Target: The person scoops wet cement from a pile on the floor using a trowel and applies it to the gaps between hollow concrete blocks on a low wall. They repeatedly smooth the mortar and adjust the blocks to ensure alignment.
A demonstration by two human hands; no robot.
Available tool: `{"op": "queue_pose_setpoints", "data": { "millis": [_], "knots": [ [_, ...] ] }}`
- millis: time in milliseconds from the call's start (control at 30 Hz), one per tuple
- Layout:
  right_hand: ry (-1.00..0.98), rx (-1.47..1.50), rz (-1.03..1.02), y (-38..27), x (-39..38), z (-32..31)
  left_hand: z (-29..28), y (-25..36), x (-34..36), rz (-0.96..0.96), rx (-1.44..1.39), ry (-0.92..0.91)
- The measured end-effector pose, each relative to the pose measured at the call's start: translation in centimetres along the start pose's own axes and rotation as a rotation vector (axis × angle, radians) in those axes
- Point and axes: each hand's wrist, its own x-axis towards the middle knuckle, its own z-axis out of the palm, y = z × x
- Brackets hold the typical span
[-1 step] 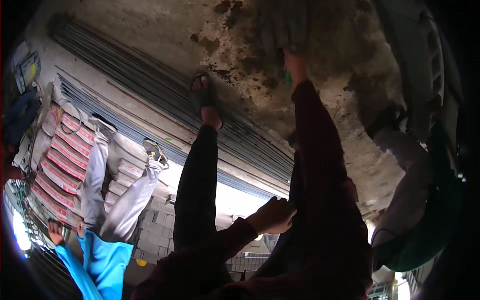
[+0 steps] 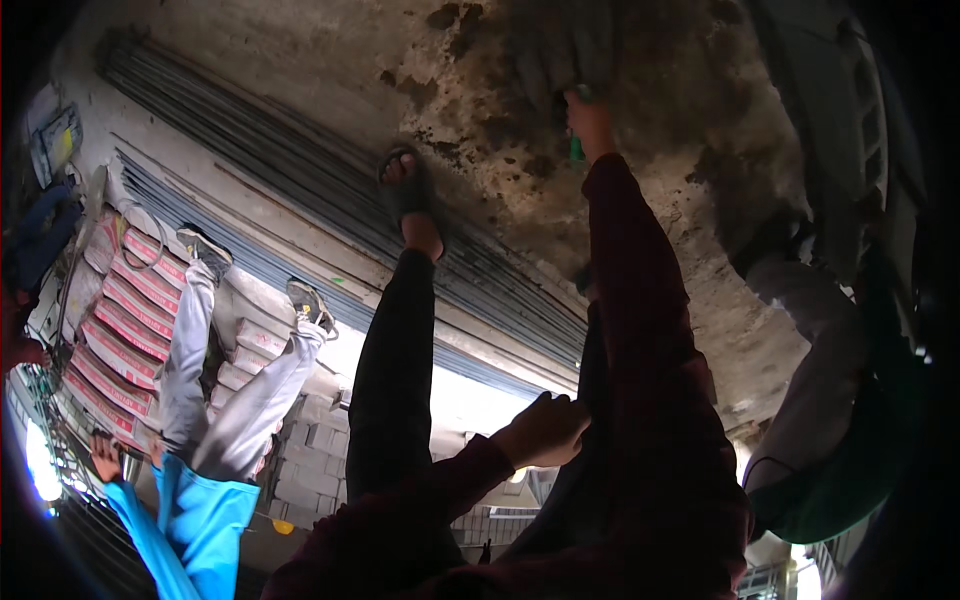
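Note:
Near the top, my right hand (image 2: 590, 125) is closed round a green handle (image 2: 576, 150) at a dark, blurred grey shape (image 2: 560, 50) whose form I cannot make out, over stained concrete floor (image 2: 650, 250). In the lower middle, my left hand (image 2: 540, 432) is curled closed beside my dark-clothed right leg; what it holds, if anything, is hidden. My left foot (image 2: 405, 185), in a dark sandal, stands by long bundled metal bars (image 2: 300, 160).
A person in blue (image 2: 205, 520) and pale trousers is at the left by stacked red-and-white sacks (image 2: 120, 340) and grey blocks (image 2: 305, 470). Another person in green (image 2: 840, 460) is at the right. More dark-clothed legs (image 2: 40, 230) show at the far left.
My right hand has shifted slightly upward along with its arm. The person in blue has moved a little to the left. My left hand stays where it was.

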Motion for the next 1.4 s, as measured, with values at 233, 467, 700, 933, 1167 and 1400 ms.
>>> {"op": "queue_pose_setpoints", "data": {
  "millis": [233, 467, 700, 933, 1167, 1400],
  "knots": [
    [-0.003, 0.023, 0.137, -5.0, -3.1, -3.6, 1.8, -1.3, 1.3, 0.057, 0.1, 0.048],
    [0.054, -0.212, 0.004, -2.4, -9.2, -7.0, 1.4, -2.7, 1.9, 0.055, 0.195, 0.032],
    [-0.031, -0.289, 0.023, -6.6, -25.4, -10.9, 1.4, -7.0, -1.6, -0.127, 0.226, 0.05],
    [0.102, 0.123, 0.029, -9.0, -46.2, -14.9, -4.4, -3.3, -12.2, -0.223, 0.5, 0.09],
    [0.187, 0.308, 0.032, -6.1, -66.7, -16.2, -11.5, -1.2, -30.3, -0.421, 0.988, 0.241],
    [0.24, 0.524, 0.068, 4.3, -83.8, -19.8, -6.9, 4.5, -35.7, -0.787, 0.988, 0.437]
  ]
}}
